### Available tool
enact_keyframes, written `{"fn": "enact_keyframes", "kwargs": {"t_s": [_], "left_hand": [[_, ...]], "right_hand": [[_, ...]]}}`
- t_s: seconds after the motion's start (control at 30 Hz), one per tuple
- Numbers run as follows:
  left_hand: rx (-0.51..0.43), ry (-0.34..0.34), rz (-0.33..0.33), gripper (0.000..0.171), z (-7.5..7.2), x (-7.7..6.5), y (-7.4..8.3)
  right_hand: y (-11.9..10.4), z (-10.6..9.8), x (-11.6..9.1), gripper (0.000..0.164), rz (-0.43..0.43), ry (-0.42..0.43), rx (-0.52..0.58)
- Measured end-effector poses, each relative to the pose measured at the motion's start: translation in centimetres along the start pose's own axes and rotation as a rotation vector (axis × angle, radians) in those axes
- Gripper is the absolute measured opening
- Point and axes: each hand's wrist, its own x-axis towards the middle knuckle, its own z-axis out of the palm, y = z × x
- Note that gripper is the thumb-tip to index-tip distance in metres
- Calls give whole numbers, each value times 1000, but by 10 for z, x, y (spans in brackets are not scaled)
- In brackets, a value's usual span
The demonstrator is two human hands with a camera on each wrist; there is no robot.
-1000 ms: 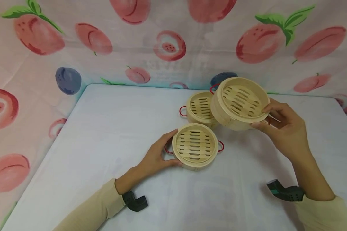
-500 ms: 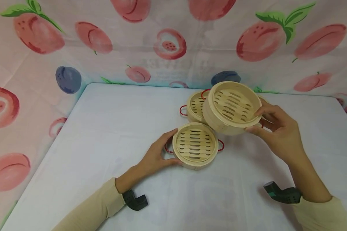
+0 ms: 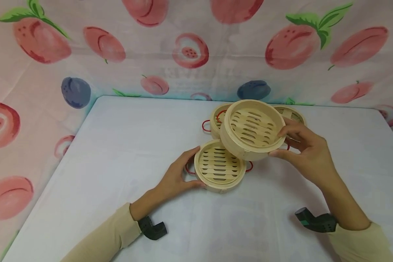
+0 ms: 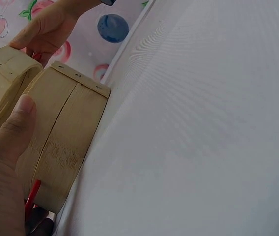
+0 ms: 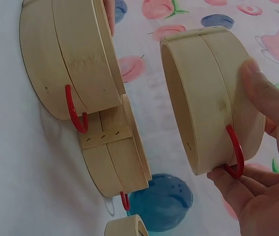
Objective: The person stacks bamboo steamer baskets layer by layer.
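Both hands were occupied. Left hand (image 3: 175,174) was clamped round the left side of a round, pale bamboo steamer basket with a slatted floor, the front basket (image 3: 217,169), which stood on the white worktop (image 3: 118,153). Right hand (image 3: 309,153) gripped a similar round bamboo basket, the raised basket (image 3: 253,127), by its right side, tilted in the air.

Head view: raised basket overlapped the front basket and partly hid a third, the rear left basket (image 3: 215,127); a fourth, the rear right basket (image 3: 289,112), showed behind the right hand. From above, contact between raised and front baskets could not be judged. Right wrist view settled it: a clear gap between them, and the raised basket's hollow underside visible. Left wrist view alone showed the left thumb (image 4: 16,125) laid flat along the front basket's wall.

Materials: smooth bamboo walls in two stacked bands, a dark seam between. Lapped joint strip (image 4: 82,78) on the front basket, fixed with dark staples; fibrous, scuffed grain lower down. Glossy red loop handle (image 5: 237,150) on the raised basket, bent like a small hook. Floors of parallel slats with rounded slots. Backdrop cloth (image 3: 150,54) printed with pink peaches and blue fruit.
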Motion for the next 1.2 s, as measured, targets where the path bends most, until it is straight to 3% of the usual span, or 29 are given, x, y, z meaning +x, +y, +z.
{"fn": "enact_keyframes", "kwargs": {"t_s": [0.27,0.43,0.77,1.0,1.2], "left_hand": [[4,5,9,99,0,0,0],[7,6,-1,100,0,-1,1],[-1,9,24,100,-1,1,1],[0,19,44,102,-2,4,1],[-30,33,41,105,-3,5,10]], "right_hand": [[1,5,-1,46,-22,-39,75],[2,9,-3,44,8,-75,121],[-2,17,-4,44,38,-121,93],[0,22,-5,43,43,-150,154],[1,25,-5,44,23,-173,188]]}}
